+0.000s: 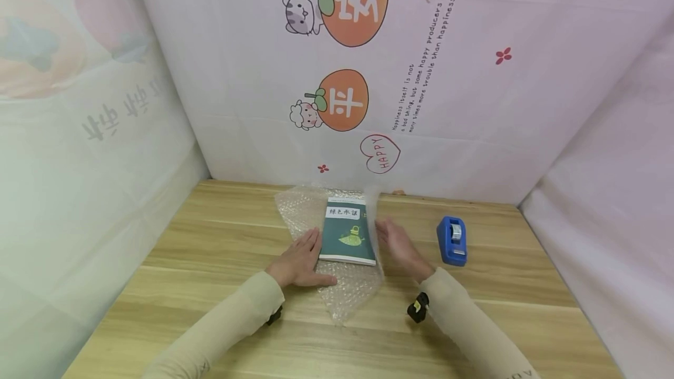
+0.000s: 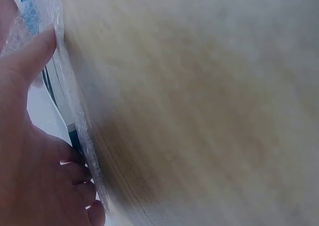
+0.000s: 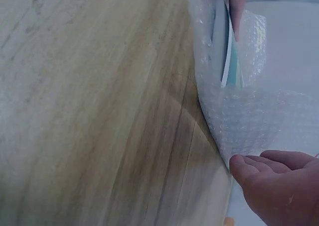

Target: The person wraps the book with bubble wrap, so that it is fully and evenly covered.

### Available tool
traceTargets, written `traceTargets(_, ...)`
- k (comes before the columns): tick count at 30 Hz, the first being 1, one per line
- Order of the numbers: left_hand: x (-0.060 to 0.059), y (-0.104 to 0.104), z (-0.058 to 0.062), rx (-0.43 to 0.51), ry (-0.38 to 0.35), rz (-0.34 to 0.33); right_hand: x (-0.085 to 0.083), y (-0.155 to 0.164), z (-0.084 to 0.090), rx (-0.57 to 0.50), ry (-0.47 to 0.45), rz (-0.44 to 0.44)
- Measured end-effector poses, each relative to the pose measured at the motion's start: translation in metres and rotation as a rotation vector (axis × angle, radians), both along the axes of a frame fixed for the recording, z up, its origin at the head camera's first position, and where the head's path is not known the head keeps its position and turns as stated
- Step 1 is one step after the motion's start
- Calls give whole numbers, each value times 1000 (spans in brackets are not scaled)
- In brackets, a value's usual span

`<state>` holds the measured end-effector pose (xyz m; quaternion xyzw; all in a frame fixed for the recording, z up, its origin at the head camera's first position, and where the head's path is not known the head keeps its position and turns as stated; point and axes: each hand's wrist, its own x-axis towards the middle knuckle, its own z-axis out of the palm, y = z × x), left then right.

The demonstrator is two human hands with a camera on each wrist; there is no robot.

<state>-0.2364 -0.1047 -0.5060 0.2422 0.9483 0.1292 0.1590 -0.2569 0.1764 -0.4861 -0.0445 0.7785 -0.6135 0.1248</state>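
Left fingers [image 1: 310,244] flat on bubble wrap [image 1: 347,297] beside book [image 1: 348,231], right fingers [image 1: 387,233] straight, lifting wrap's right edge, tape dispenser [image 1: 452,240] nearby, bare bench [image 1: 210,238] leftward

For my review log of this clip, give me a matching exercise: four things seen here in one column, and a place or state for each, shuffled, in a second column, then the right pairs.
Things:
1. book
2. tape dispenser
3. left hand
4. right hand

Places or states:
A. lifts the right edge of the bubble wrap
B. stands on the bare table, right of both hands
C. lies face up on the bubble wrap
D. lies flat on the wrap, beside the book's left edge

Pairs: 1-C, 2-B, 3-D, 4-A
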Motion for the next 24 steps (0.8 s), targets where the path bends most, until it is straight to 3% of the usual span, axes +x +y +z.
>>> traceTargets(5, 2, 0, 6, 3, -5, -8, 4, -10, 3, 245, 99, -33)
traceTargets(9, 0, -1, -1, -2, -2, -5, 6, -15, 2, 375, 137, -58)
traceTargets(12, -2, -1, -6, 2, 4, -5, 7, -17, 0, 398, 121, -44)
traceTargets(18, -1, 0, 0, 5, 5, -13, 8, -22, -2, 453, 101, 15)
traceTargets(24, 1, 1, 7, -16, 13, -16, 8, -31, -2, 561, 200, 74)
